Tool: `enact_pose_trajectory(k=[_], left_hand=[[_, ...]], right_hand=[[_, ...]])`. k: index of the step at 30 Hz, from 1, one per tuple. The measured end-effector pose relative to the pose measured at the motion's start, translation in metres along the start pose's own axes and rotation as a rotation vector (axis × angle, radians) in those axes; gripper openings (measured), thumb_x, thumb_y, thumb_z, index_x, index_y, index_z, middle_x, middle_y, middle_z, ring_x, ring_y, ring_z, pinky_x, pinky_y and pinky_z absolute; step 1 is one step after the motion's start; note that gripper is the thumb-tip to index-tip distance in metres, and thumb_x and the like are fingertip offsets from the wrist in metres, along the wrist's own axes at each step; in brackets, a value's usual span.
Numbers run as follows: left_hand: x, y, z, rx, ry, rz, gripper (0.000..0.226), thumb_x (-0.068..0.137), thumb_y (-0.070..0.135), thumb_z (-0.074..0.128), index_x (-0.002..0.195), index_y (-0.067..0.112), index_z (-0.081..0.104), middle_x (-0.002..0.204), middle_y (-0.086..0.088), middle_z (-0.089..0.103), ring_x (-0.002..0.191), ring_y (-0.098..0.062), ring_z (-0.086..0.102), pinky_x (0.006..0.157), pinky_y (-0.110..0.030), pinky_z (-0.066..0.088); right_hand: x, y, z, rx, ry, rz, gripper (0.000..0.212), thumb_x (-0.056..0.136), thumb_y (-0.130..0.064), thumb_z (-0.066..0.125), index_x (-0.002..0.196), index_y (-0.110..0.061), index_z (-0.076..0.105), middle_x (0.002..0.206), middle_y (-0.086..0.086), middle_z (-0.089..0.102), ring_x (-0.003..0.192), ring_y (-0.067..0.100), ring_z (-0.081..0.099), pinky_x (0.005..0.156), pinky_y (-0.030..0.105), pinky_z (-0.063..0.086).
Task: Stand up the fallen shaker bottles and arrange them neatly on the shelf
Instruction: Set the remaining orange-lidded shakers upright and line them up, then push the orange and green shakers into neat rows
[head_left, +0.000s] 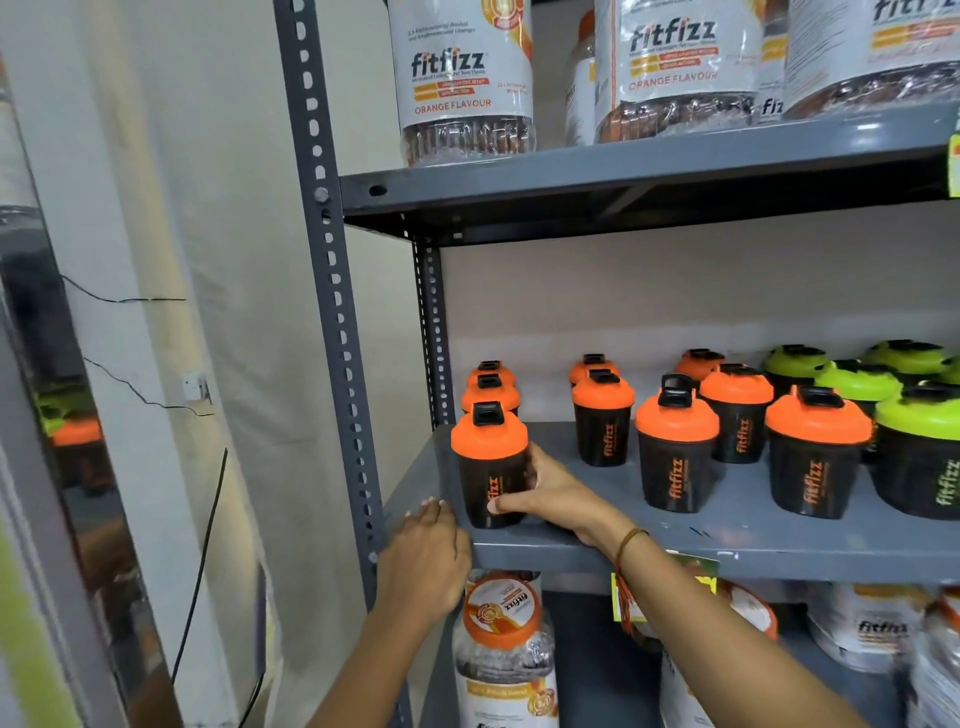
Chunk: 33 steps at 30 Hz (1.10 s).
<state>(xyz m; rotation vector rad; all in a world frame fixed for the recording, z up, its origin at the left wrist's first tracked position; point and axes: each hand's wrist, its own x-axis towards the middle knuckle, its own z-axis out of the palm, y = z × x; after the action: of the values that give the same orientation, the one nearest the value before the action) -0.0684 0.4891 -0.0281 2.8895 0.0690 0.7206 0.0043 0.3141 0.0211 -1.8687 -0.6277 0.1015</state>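
Several black shaker bottles with orange lids stand upright on the grey middle shelf, in rows running back to the wall. The front left one stands near the shelf's front edge, and my right hand wraps around its lower right side. My left hand rests flat on the shelf's front left corner, fingers together, holding nothing. Other orange-lidded shakers stand to the right. Green-lidded shakers fill the right end. No bottle in view lies on its side.
A grey perforated upright post frames the shelf's left side. Large supplement jars sit on the shelf above, and more jars on the shelf below. A white curtain and black cables hang to the left.
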Motion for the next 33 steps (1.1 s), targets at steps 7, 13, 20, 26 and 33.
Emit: enact_pose_trajectory(k=[7,13,20,26,33], left_hand=[[-0.041,0.017,-0.016,-0.63,0.501,-0.123,0.039,0.089,0.038,0.04,0.106,0.024,0.073,0.103,0.001,0.074,0.081,-0.002,0.062,0.069,-0.021,0.049],[-0.041,0.108,-0.017,-0.866,0.392,0.182,0.031,0.082,0.047,0.057,0.103,0.03,0.073,0.096,0.019,0.071,0.087,0.005,0.065,0.078,-0.03,0.055],[0.006,0.19,0.008,-0.876,-0.164,0.094,0.106,0.065,0.049,0.08,0.15,0.025,0.023,0.146,0.002,0.047,0.132,-0.015,0.046,0.107,-0.038,0.041],[0.054,0.211,0.019,-1.072,-0.343,-0.07,0.092,0.05,0.042,0.091,0.126,0.035,0.039,0.124,0.005,0.062,0.111,-0.015,0.06,0.1,-0.039,0.046],[0.074,0.22,0.028,-1.118,-0.359,-0.153,0.074,0.06,0.026,0.09,0.122,0.023,0.05,0.115,0.0,0.065,0.107,-0.016,0.06,0.086,-0.028,0.047]], right_hand=[[-0.032,-0.008,-0.012,0.034,0.078,-0.069,0.093,0.078,-0.025,0.083,0.151,-0.031,0.025,0.133,-0.016,0.044,0.124,0.006,0.046,0.103,0.03,0.041],[-0.091,-0.014,-0.05,-0.156,0.719,-0.44,0.041,0.084,-0.034,0.074,0.123,-0.033,0.059,0.122,-0.012,0.06,0.11,0.003,0.061,0.086,0.027,0.054],[-0.148,0.021,-0.15,-0.198,1.147,-0.228,0.08,0.085,-0.015,0.075,0.153,-0.014,0.032,0.152,0.005,0.044,0.139,0.019,0.043,0.116,0.04,0.036],[-0.153,0.071,-0.196,-0.284,0.936,0.158,0.114,0.078,-0.033,0.082,0.16,-0.008,0.007,0.163,0.018,0.024,0.149,0.033,0.027,0.119,0.045,0.027],[-0.133,0.087,-0.232,-0.36,0.751,0.21,0.094,0.067,-0.038,0.087,0.141,-0.011,0.036,0.136,0.014,0.06,0.123,0.036,0.058,0.096,0.043,0.048]])
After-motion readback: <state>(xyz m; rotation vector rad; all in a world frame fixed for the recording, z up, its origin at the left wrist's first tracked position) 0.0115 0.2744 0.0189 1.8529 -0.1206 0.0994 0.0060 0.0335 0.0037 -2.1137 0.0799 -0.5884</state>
